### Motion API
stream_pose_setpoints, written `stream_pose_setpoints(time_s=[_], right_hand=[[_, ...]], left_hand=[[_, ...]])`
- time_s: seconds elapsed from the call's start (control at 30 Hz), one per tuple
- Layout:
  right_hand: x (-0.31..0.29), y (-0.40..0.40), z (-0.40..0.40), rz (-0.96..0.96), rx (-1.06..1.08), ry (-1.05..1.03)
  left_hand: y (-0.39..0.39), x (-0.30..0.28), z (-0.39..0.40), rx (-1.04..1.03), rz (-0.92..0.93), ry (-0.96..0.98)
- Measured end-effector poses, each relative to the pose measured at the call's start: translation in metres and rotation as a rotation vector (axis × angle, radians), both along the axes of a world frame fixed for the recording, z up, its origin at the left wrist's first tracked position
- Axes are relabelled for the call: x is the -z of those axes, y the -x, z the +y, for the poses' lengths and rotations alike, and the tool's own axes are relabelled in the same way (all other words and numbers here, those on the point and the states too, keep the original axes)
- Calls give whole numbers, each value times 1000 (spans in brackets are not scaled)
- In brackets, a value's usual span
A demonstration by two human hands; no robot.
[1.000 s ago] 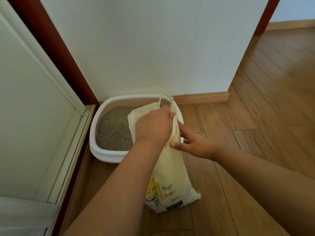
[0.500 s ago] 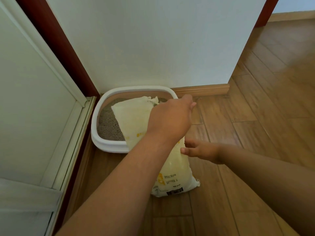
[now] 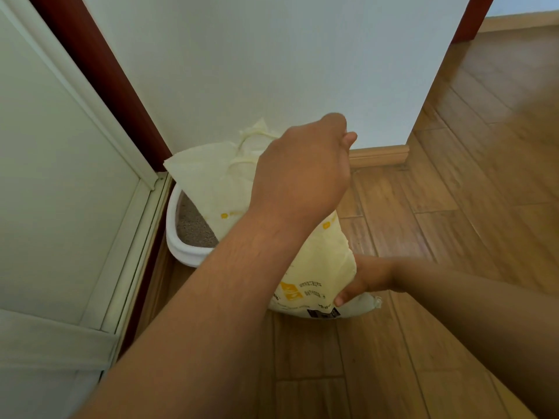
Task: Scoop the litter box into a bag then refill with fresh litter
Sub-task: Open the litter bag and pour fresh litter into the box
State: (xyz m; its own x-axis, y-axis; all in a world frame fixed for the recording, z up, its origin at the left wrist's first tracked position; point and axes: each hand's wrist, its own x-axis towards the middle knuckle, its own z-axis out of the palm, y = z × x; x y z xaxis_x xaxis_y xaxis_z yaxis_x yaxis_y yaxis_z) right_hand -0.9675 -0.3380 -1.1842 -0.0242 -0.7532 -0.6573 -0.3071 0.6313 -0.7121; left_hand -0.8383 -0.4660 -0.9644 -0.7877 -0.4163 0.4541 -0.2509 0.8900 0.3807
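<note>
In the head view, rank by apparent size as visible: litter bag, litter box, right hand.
1. litter bag, the largest.
2. and 3. unsure: visible part of the litter box and the right hand look alike; the bag hides most of both.

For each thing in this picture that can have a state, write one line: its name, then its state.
litter bag: tilted over the litter box, top end open, held by both hands
litter box: on the floor, holds grey litter, mostly hidden by the bag
left hand: grips the bag's upper part
right hand: grips the bag near its bottom corner
</note>
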Motion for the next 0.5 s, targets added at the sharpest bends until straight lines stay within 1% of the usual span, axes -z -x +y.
stream_pose_setpoints(time_s=[0.17,0.27,0.5], right_hand=[[-9,0,10,-79,59,29],[-11,-3,16,-108,99,50],[-10,-5,17,-231,236,-10]], left_hand=[[0,-7,-5,-17,32,5],[2,-9,-11,-39,45,-31],[5,-14,-22,-79,53,-85]])
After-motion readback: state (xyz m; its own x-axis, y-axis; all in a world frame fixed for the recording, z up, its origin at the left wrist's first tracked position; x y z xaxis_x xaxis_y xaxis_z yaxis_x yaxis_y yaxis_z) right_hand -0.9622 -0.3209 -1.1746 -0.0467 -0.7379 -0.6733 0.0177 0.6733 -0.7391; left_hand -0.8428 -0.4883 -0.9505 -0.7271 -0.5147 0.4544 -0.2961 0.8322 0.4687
